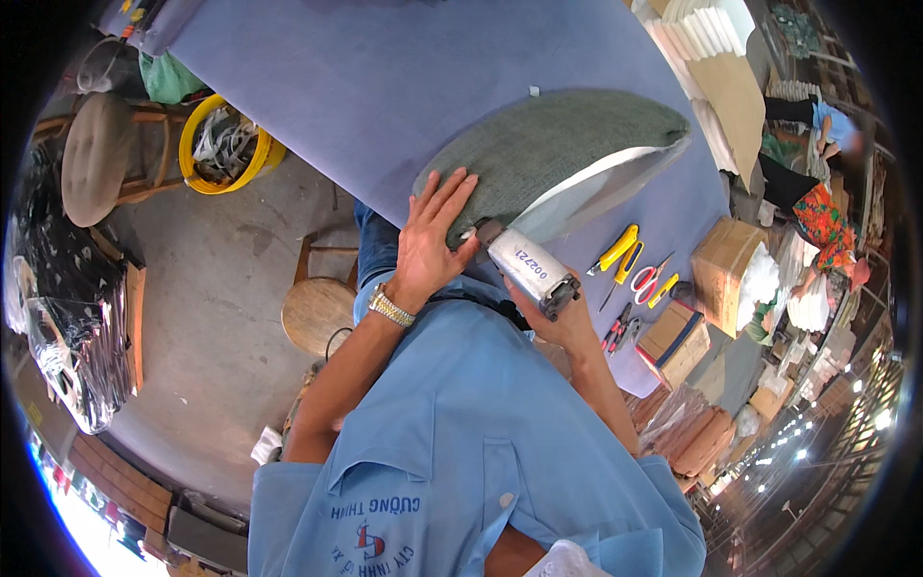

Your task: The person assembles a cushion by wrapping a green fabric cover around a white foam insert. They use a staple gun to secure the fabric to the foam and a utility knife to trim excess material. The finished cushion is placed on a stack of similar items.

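Observation:
A dark green fabric-covered curved panel lies on the blue-grey table, its white edge and a loose pale sheet showing along the right side. My left hand rests on the panel's near left end, fingers stretched over the fabric and thumb toward the tool's nose. With my right hand I grip a white staple gun, which hides part of my fingers. Its dark nose is at the panel's near edge, close to my left thumb; whether it touches, I cannot tell.
Right of the panel lie yellow-handled cutters, red-handled scissors and pliers. Beyond them stand a small wooden box and a cardboard box. Left are a yellow bucket and a stool. People work at far right.

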A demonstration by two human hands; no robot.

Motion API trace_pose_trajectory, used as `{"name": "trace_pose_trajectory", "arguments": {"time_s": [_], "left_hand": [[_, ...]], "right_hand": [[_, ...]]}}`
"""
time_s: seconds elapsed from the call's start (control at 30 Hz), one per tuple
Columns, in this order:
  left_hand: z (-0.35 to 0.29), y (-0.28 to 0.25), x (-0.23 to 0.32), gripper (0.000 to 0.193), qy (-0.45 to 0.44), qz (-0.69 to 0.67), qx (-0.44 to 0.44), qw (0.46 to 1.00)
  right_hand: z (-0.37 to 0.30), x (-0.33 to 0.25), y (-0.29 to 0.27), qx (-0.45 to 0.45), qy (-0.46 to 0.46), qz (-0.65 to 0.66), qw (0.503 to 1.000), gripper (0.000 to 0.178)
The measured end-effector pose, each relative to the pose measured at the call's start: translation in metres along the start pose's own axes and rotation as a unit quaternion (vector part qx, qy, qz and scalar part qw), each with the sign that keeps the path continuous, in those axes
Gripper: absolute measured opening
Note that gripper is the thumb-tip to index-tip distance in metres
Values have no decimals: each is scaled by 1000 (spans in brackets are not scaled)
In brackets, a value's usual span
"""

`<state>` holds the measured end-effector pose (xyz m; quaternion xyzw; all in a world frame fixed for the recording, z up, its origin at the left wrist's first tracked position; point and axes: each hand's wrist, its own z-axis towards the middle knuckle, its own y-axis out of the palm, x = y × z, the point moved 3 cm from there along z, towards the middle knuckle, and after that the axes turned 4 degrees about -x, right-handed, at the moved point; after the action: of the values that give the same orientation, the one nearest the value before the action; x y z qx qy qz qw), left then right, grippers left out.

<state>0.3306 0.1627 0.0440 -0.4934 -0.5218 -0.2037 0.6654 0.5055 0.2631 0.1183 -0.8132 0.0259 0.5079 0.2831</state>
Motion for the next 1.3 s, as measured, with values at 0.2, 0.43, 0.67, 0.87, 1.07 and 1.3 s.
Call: {"name": "trace_pose_trajectory", "arguments": {"time_s": [0.2, 0.43, 0.67, 0.87, 1.07, 1.3], "left_hand": [[-2, 1, 2, 94, -14, -2, -4, 1000], [5, -8, 1, 90, 3, 2, -3, 1000], [10, -9, 9, 81, 14, 38, 16, 999], [8, -3, 10, 83, 17, 57, 32, 998], [-6, 11, 5, 90, -4, 101, 36, 994], [-13, 22, 7, 95, 31, 166, -19, 985]], "right_hand": [[1, 2, 14, 22, -14, 18, 1000, 46], [8, 1, 18, 47, -34, -3, 998, 43], [-20, -13, -11, 58, -58, -42, 996, 36], [-59, 93, -26, 138, 74, -131, 979, 40], [-61, 150, -23, 208, 151, -62, 964, 35], [19, 61, -94, 352, -27, 80, 932, 22]]}}
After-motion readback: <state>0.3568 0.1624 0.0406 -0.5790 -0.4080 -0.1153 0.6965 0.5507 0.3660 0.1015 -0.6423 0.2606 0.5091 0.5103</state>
